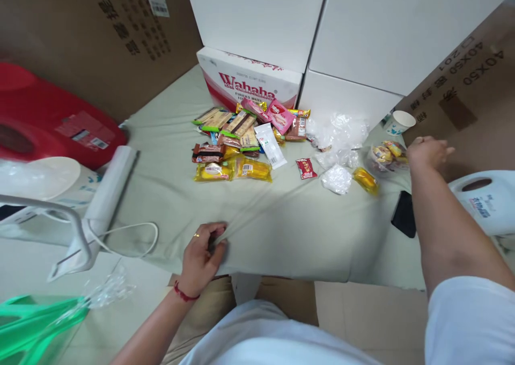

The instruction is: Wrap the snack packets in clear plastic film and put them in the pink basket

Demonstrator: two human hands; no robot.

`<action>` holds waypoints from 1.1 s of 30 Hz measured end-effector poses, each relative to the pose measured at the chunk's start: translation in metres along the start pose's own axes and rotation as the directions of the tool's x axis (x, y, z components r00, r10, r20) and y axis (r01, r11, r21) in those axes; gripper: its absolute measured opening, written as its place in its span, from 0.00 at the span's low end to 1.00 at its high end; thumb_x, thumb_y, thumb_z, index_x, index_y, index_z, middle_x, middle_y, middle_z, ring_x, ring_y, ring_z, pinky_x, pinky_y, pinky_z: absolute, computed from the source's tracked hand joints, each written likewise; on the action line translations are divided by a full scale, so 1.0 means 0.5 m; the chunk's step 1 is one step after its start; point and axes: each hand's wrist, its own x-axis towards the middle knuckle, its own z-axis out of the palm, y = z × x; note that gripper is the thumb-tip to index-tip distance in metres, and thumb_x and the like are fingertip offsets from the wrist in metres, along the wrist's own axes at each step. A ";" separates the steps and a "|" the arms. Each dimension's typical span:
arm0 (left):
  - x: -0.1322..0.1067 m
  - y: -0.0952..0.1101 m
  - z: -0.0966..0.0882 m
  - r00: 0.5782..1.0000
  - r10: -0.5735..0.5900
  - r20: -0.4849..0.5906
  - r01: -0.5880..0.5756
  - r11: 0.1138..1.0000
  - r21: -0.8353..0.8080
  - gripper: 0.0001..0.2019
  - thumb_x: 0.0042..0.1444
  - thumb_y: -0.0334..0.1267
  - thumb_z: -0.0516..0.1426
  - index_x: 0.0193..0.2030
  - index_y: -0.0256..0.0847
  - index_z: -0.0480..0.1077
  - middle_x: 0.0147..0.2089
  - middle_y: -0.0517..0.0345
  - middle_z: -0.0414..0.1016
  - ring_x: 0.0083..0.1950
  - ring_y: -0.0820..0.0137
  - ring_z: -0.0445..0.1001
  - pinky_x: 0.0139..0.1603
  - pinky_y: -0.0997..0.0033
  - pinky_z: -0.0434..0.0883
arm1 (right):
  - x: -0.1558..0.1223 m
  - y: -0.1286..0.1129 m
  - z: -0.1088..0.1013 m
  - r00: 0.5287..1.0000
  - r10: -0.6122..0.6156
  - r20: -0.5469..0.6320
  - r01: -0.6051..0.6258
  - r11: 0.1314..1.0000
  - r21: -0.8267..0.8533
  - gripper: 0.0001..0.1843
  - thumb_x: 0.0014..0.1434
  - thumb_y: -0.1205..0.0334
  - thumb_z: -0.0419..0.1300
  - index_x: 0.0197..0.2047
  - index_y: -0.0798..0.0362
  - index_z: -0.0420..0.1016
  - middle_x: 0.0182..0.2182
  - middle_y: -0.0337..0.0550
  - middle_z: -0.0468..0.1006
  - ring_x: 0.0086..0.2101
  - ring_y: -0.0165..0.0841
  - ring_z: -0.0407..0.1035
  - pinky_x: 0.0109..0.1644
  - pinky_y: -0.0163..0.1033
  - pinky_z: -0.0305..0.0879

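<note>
Hands set wide over the bench (298, 231), you rest your left hand (203, 255) in front of the Wahaha carton (247, 83), nearer your body, fingers curled toward the thumb across a small gap; whether they pinch anything cannot be told. Heaped snack packets (239, 130) lie directly before the carton. Crumpled clear plastic (338, 139) sits to its right; farther right, a clear container (378, 166) of wrapped snacks. Rightmost, your right hand (429, 151) has fingers loosely bent, any hold unclear. Light touch and a forearm (446, 231) kept clear of the black phone (404, 214) should prevent knocks.
</note>
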 end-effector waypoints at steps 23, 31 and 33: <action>0.035 0.117 0.042 0.955 -0.210 0.209 0.296 0.675 -0.676 0.18 0.62 0.54 0.60 0.47 0.40 0.70 0.39 0.55 0.76 0.35 0.72 0.71 0.37 0.72 0.69 | -0.650 -0.440 0.216 0.798 -0.007 0.603 -0.597 0.124 0.792 0.24 0.41 0.47 0.80 0.34 0.51 0.77 0.28 0.38 0.78 0.28 0.29 0.72 0.34 0.37 0.75; 0.064 0.154 0.103 0.920 -0.240 0.310 0.391 0.624 -0.676 0.19 0.48 0.53 0.68 0.32 0.39 0.73 0.30 0.61 0.72 0.29 0.75 0.65 0.31 0.73 0.62 | -0.710 -0.441 0.194 0.788 0.021 0.616 -0.597 0.274 0.754 0.26 0.48 0.42 0.75 0.41 0.50 0.74 0.26 0.37 0.78 0.23 0.28 0.67 0.26 0.33 0.67; 0.060 0.143 0.105 0.887 -0.296 0.354 0.461 0.551 -0.695 0.20 0.48 0.55 0.67 0.29 0.39 0.71 0.25 0.63 0.69 0.26 0.76 0.59 0.28 0.73 0.56 | -0.720 -0.427 0.178 0.850 0.013 0.526 -0.492 0.374 0.786 0.23 0.53 0.41 0.72 0.42 0.49 0.75 0.30 0.39 0.78 0.25 0.29 0.66 0.28 0.34 0.67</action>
